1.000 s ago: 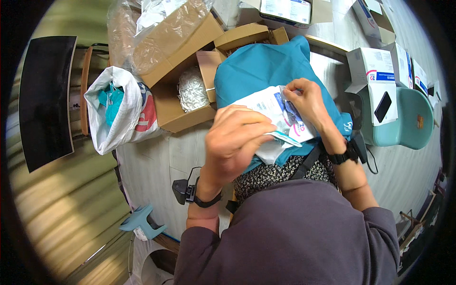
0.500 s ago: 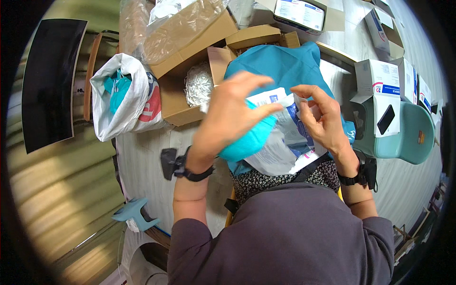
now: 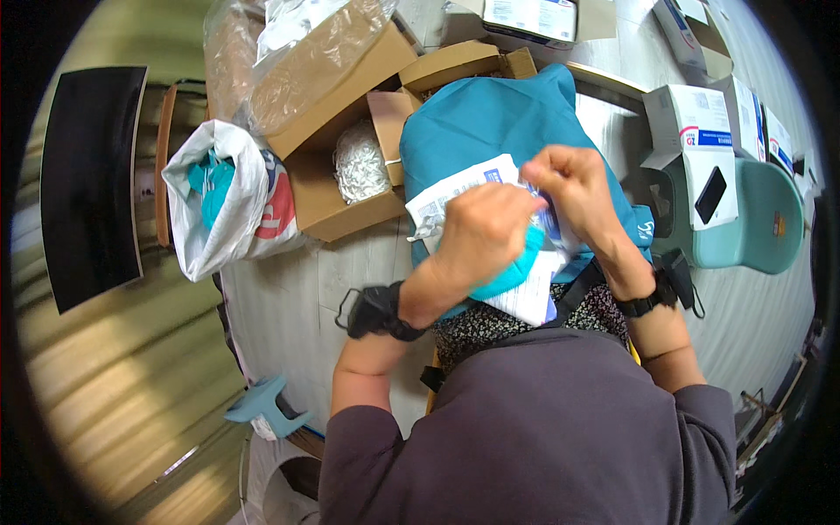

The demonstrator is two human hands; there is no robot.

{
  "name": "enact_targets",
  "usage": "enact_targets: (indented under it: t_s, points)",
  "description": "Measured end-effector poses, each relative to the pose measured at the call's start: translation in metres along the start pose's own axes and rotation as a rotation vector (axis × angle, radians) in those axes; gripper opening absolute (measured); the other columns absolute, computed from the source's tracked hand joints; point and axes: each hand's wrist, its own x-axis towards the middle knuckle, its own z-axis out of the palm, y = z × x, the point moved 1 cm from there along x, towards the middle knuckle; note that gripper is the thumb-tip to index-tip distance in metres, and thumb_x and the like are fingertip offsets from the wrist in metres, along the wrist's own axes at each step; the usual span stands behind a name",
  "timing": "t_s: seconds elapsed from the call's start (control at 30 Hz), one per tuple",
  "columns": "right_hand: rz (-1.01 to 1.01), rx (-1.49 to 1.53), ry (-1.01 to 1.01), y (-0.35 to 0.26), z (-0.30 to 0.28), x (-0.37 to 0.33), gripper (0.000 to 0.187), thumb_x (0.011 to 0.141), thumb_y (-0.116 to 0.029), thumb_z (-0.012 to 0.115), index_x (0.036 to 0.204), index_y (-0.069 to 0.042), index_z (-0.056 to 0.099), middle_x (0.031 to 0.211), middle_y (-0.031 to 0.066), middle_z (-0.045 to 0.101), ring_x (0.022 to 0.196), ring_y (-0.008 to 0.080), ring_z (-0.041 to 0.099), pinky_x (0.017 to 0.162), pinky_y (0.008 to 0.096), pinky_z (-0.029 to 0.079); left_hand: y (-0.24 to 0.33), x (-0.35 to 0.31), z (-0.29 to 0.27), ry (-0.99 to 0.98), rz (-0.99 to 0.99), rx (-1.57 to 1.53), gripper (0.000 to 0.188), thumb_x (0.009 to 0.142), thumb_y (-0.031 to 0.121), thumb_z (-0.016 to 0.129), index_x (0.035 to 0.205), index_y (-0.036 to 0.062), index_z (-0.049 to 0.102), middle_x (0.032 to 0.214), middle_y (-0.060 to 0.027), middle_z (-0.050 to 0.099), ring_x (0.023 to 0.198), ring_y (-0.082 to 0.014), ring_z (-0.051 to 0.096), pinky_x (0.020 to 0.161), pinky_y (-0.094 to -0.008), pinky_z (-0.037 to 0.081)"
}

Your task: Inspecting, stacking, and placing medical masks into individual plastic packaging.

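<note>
My left hand (image 3: 490, 229) is closed over a bright teal cup-shaped mask (image 3: 518, 273), whose lower part shows beneath my fist. My right hand (image 3: 573, 191) is closed too, pinching the edge of a clear printed plastic bag (image 3: 567, 241). The fingertips of both hands nearly meet; what lies exactly between them is hidden. Under the hands, a white printed carton or sheet (image 3: 455, 194) rests on the blue-teal cloth (image 3: 490, 114) spread across my lap. A bit of white strap hangs near its left corner.
At left stands a white sack (image 3: 234, 241) of teal masks. Beside it, an open cardboard box (image 3: 337, 214) holds a bundle of white cords (image 3: 360, 166). To the right, a green plastic chair (image 3: 761, 223) carries white cartons (image 3: 700, 122) and a black phone (image 3: 710, 194).
My left hand has moved right and closed from spread fingers into a fist. My right fingers have curled in beside it. The plastic bag is now bunched and mostly covered.
</note>
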Motion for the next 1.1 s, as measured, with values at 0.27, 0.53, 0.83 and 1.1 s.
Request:
enact_targets:
  t_s: [0.27,0.53,0.83,1.1]
  points:
    - [0.115,0.168,0.185,0.042,-0.02,0.031,0.023,0.09,-0.017,0.072,0.076,0.002,0.071,0.063,-0.0016,0.06,0.054,0.0048,0.046,0.049,0.0252,0.036,0.059,-0.006,-0.043,0.002,0.113,-0.128,0.02,0.072,0.005,0.078,0.09,0.0041,0.069,0.086,-0.0079,0.07,0.059,-0.0208,0.057,0.054,-0.0317,0.046]
    - [0.147,0.103,0.105,0.012,-0.029,0.02,0.025,0.093,-0.02,0.069,0.079,0.0,0.069,0.068,-0.0022,0.062,0.057,0.002,0.047,0.05,0.0212,0.034,0.033,-0.019,-0.059,-0.21,-0.36,-0.029,0.022,0.075,0.017,0.083,0.08,0.0028,0.067,0.071,-0.0108,0.066,0.061,-0.0248,0.066,0.055,-0.0314,0.049]
    - [-0.077,0.046,0.081,-0.004,-0.017,0.006,0.023,0.093,-0.019,0.068,0.081,0.001,0.068,0.065,-0.0044,0.058,0.059,0.0022,0.045,0.05,0.0228,0.035,0.019,-0.019,-0.041,-0.142,-0.353,-0.112,0.012,0.079,0.011,0.077,0.087,0.0038,0.071,0.083,-0.0087,0.066,0.064,-0.0208,0.064,0.058,-0.0307,0.05]
    - [-0.157,-0.311,0.133,0.008,-0.036,-0.002,0.02,0.094,-0.013,0.066,0.082,0.003,0.064,0.061,0.0032,0.056,0.058,0.0063,0.046,0.05,0.0268,0.037,0.008,-0.035,-0.104,0.564,-0.484,-0.599,0.011,0.088,0.009,0.071,0.095,0.0018,0.067,0.095,-0.0101,0.067,0.073,-0.0127,0.06,0.061,-0.0226,0.045]
